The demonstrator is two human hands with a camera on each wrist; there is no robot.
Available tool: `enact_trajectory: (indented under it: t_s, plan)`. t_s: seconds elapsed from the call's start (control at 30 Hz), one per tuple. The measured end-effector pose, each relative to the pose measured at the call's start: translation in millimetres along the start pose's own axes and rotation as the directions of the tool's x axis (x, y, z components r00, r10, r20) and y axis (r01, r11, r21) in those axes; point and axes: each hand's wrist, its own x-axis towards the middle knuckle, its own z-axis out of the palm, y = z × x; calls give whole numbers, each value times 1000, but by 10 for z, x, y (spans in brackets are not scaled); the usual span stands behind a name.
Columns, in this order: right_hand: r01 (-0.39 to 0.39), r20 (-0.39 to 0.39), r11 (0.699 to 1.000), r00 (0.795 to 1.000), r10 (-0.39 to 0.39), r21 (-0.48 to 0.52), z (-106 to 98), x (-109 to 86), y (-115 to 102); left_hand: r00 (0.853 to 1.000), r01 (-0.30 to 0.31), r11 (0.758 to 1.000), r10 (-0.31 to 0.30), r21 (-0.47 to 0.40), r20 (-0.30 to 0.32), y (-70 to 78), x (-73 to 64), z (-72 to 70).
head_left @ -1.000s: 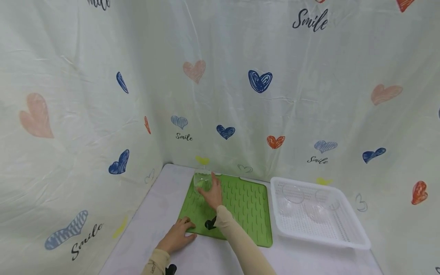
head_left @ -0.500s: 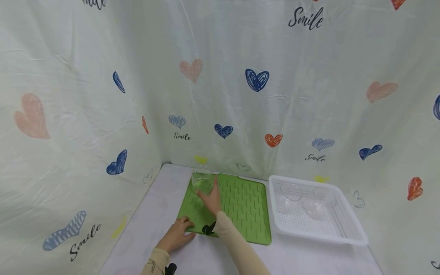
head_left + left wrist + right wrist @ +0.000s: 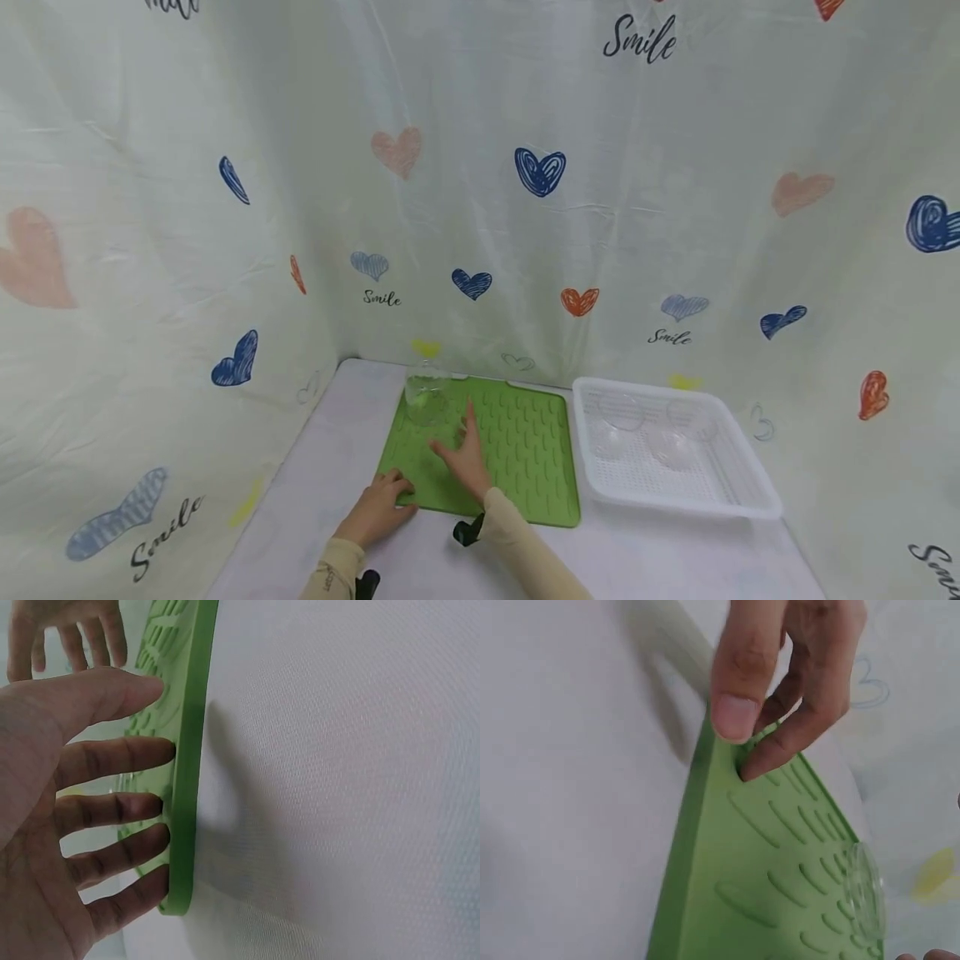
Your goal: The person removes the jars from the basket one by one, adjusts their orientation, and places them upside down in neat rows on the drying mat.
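Note:
A clear, see-through rounded vessel [image 3: 427,398] stands at the far left of the green ridged mat [image 3: 517,450]; its exact kind is hard to make out. In the right wrist view, the vessel [image 3: 865,892] shows as a transparent curved form at the mat's edge. My right hand [image 3: 467,457] hovers over the mat, nearer than the vessel and apart from it, with thumb and fingers spread and nothing held. At the mat's near left corner, my left hand [image 3: 377,510] rests with extended fingertips touching the edge. The left wrist view shows those fingers [image 3: 120,814] against the mat's side.
Right of the mat stands a white perforated plastic basket [image 3: 750,492] with several clear round pieces [image 3: 672,448] inside. A white-covered table [image 3: 315,467] carries everything. Behind it hangs a pale curtain [image 3: 480,200] printed with hearts.
My right hand has let go of the clear vessel and drawn back toward me, leaving it standing on the mat. My left hand stays at the mat's corner. The head view has turned slightly right.

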Motion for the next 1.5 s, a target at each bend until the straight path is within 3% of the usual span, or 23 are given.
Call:
enact_trajectory:
  t_s: [0.23,0.53,0.73,0.87,1.17,1.5]
  plan:
    - [64,12,997,998,-64,32,-384,-406,-371,999,41,999,-41,21,-20,17,42,26]
    - [91,-46,996,995,-92,-24,-816,-682,-466,998,67,997,-67,47,-20,46,109,30]
    - [81,-153,996,984,-88,-47,-1098,-831,-486,998,63,996,-62,70,-19,60,115,27]
    - [49,-232,996,971,-65,-73,-1299,-870,-445,997,72,995,-72,71,-11,73,116,16]
    - [18,-356,992,932,-61,-123,-1701,-910,-127,997,74,994,-75,74,7,80,126,24]
    - [22,-467,994,881,-71,-110,-2206,-920,-99,998,59,996,-58,69,-14,56,131,31]
